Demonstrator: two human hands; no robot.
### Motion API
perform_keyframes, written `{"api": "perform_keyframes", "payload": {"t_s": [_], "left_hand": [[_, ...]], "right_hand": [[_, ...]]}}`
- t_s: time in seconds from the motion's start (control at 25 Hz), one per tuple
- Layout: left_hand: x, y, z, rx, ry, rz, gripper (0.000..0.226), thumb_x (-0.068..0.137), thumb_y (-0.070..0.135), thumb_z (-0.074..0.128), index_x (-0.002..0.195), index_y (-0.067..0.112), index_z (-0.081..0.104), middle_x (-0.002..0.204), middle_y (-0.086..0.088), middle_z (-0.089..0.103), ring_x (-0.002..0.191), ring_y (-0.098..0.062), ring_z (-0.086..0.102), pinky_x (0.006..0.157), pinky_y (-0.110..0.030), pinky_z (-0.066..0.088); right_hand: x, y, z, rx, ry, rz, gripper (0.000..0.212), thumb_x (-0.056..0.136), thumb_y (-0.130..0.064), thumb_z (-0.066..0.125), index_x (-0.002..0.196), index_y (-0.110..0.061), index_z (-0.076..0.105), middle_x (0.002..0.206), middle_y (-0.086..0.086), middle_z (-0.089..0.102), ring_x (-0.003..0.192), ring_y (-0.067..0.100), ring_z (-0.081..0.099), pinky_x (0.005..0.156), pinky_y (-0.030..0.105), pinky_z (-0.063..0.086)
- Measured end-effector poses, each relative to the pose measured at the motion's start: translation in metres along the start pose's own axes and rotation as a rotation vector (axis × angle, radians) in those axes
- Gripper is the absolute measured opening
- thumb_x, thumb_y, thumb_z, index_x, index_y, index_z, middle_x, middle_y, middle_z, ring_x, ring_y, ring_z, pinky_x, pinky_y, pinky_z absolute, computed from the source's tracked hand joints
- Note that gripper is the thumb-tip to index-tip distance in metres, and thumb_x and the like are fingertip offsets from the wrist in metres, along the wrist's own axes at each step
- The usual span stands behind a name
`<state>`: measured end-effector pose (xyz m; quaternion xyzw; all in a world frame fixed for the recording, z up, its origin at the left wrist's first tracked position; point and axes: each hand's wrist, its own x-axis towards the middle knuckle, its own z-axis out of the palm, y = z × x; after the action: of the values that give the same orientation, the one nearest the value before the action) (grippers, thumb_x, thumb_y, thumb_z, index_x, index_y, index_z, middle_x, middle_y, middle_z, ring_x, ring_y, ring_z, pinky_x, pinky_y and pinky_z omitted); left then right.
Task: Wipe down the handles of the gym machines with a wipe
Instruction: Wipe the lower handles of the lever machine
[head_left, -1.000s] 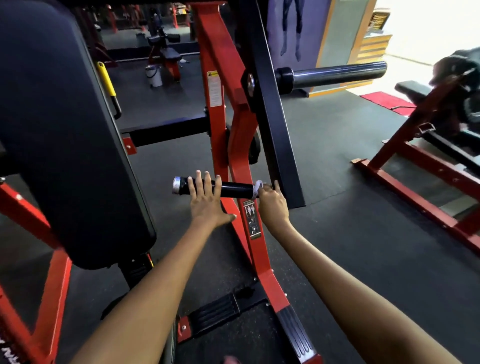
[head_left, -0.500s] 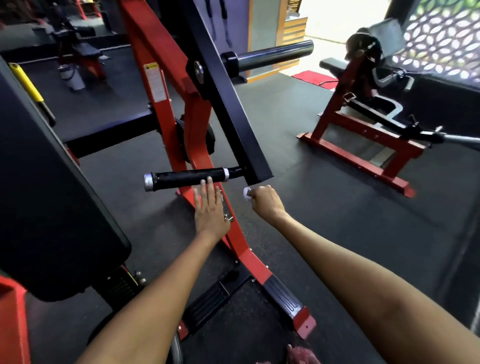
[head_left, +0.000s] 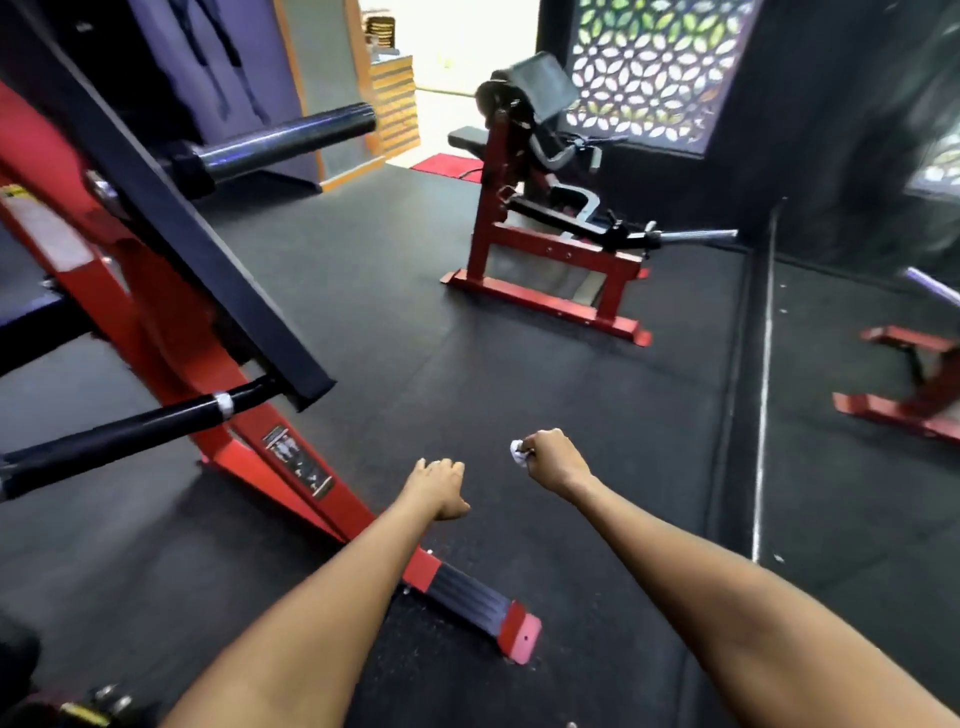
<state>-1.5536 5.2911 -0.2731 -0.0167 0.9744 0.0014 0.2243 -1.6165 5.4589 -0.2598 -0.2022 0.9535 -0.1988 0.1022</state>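
Both your hands have come off the black handle (head_left: 130, 431), which now sits up and well to the left of them, so that grip looks finished and another machine (head_left: 545, 244) lies ahead. Your right hand (head_left: 553, 460) is fisted round the wipe (head_left: 518, 451), a small crumpled white wad. Your left hand (head_left: 436, 486) hangs loose, holding nothing.

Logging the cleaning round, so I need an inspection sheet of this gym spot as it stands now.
Surface: black rubber floor, pale specks near the machine foot.
Job's things: white wipe bunched up; black handle untouched.
Clutter: nothing seen.
Hands: right hand grips the wipe; left hand holds nothing, clear of the handle.
Cables: nothing seen.
Surroundings: red bench machine, patterned screen, red mat.
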Motion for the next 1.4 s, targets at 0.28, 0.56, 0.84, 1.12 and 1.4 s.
{"api": "perform_keyframes", "payload": {"t_s": [0.28, 0.56, 0.84, 1.12, 1.4], "left_hand": [[0.1, 0.157, -0.034, 0.059, -0.137, 0.07, 0.056, 0.091, 0.046, 0.049, 0.135, 0.011, 0.047, 0.142, -0.011, 0.046, 0.137, -0.028, 0.031, 0.115, -0.046, 0.011], [0.179, 0.242, -0.074, -0.107, -0.329, 0.127, 0.056, 0.09, 0.043, 0.056, 0.131, 0.005, 0.05, 0.137, -0.011, 0.051, 0.125, -0.028, 0.048, 0.098, -0.033, 0.04], [0.334, 0.296, -0.141, -0.133, -0.23, 0.212, 0.043, 0.088, 0.039, 0.057, 0.112, 0.004, 0.059, 0.121, -0.014, 0.061, 0.11, -0.029, 0.057, 0.087, -0.033, 0.045], [0.487, 0.322, -0.234, -0.16, -0.164, 0.269, 0.033, 0.089, 0.032, 0.057, 0.11, 0.008, 0.06, 0.119, -0.008, 0.062, 0.111, -0.026, 0.057, 0.085, -0.03, 0.044], [0.648, 0.387, -0.288, -0.066, -0.21, 0.304, 0.038, 0.088, 0.034, 0.059, 0.116, 0.008, 0.058, 0.125, -0.011, 0.059, 0.115, -0.027, 0.055, 0.087, -0.03, 0.044]], "right_hand": [[0.008, 0.143, -0.053, 0.042, 0.12, 0.114, 0.019, 0.071, -0.003, 0.046, 0.056, -0.012, 0.04, 0.065, 0.012, 0.041, 0.061, 0.026, 0.034, 0.056, 0.032, 0.042], [0.04, 0.245, -0.089, 0.019, 0.165, 0.269, 0.025, 0.072, -0.002, 0.048, 0.053, -0.014, 0.035, 0.067, 0.012, 0.045, 0.062, 0.032, 0.04, 0.054, 0.029, 0.032], [0.148, 0.349, -0.144, 0.007, 0.165, 0.36, 0.021, 0.063, 0.003, 0.04, 0.052, -0.012, 0.032, 0.064, 0.009, 0.042, 0.06, 0.028, 0.035, 0.051, 0.028, 0.031], [0.295, 0.413, -0.217, 0.027, 0.163, 0.335, 0.012, 0.073, 0.0, 0.047, 0.066, -0.003, 0.057, 0.071, 0.018, 0.052, 0.066, 0.033, 0.048, 0.061, 0.035, 0.045], [0.41, 0.545, -0.26, -0.051, 0.112, 0.436, 0.016, 0.081, -0.011, 0.05, 0.067, -0.003, 0.054, 0.074, 0.016, 0.052, 0.068, 0.036, 0.047, 0.059, 0.027, 0.035]]}}
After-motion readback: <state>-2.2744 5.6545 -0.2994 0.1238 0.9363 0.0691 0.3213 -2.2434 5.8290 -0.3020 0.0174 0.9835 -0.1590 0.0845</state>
